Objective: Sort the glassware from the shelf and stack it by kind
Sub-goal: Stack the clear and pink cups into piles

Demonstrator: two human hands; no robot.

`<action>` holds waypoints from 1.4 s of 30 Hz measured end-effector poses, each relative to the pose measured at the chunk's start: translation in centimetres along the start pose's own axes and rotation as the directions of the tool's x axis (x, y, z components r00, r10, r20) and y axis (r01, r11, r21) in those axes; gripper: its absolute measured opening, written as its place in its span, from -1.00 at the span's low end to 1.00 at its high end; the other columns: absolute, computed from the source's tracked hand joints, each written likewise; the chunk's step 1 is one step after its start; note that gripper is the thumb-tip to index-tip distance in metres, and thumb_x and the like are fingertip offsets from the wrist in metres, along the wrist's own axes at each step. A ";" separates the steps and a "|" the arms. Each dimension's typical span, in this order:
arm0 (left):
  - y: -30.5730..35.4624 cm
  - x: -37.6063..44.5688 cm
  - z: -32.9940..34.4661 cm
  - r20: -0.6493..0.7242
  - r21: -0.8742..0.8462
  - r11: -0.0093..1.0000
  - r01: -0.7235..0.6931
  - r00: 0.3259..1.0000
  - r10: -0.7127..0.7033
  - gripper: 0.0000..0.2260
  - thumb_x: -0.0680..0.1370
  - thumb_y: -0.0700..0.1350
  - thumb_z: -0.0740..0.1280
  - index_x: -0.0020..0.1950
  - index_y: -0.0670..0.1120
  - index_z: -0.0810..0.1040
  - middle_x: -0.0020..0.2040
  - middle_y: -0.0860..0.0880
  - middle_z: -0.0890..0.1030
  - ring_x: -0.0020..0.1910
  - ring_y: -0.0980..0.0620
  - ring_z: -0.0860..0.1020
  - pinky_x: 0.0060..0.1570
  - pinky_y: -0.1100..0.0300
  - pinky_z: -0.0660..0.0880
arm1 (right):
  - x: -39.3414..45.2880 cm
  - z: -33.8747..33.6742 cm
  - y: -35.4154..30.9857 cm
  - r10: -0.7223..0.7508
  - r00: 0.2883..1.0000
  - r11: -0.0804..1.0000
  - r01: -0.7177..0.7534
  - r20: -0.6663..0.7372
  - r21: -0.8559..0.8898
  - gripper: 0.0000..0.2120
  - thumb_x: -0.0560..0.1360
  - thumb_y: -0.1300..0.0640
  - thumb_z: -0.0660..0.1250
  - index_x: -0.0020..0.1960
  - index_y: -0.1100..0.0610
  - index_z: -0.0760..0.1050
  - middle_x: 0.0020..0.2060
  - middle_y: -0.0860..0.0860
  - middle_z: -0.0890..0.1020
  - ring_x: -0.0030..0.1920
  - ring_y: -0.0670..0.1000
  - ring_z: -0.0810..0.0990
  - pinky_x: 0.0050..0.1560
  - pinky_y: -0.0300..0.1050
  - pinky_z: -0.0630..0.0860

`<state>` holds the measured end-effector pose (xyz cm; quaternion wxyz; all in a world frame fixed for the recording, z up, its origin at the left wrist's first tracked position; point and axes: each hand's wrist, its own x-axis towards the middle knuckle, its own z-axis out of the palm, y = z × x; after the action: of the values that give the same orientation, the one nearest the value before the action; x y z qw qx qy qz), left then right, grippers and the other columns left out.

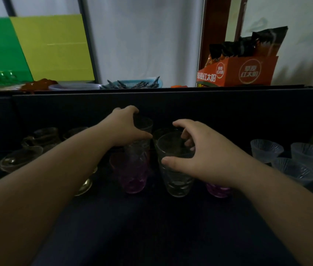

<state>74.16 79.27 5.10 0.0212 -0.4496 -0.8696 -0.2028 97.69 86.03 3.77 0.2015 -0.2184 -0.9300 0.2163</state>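
On the dark shelf top (151, 217) stand several glasses. My left hand (125, 125) grips the rim of a clear patterned tumbler (141, 137) from above. My right hand (203, 150) is closed around the rim of another clear tumbler (176, 175), thumb on the near side, fingers inside. A purple glass (130, 175) stands in front of the left tumbler. A second purple glass (219, 190) is mostly hidden under my right wrist. Frosted ribbed bowls (267, 150) sit at the right. Clear cups with handles (44, 137) stand at the left.
A dark back panel (171, 106) rises behind the glasses. Above it are an orange snack box (247, 73), a blue basket (138, 84) of dark sticks, and green and yellow boards (36, 48). A gold spoon bowl (84, 186) shows under my left forearm.
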 end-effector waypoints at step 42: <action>-0.3 -10.0 1.0 0.133 0.316 0.920 -0.234 0.970 0.201 -0.24 0.31 0.45 0.26 0.43 0.30 0.04 0.30 0.03 0.29 0.04 0.06 0.45 -0.07 0.23 0.46 | -2.9 -2.9 4.6 0.195 0.975 0.922 -0.145 0.106 -0.358 -0.28 0.17 -0.53 0.27 0.29 -0.36 0.30 -0.01 -0.25 0.42 -0.02 -0.18 0.50 0.05 -0.09 0.55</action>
<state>79.98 71.78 1.88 0.0758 -0.5430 -0.8358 -0.0290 102.90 89.20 3.06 0.0743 -0.3150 -0.9428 0.0799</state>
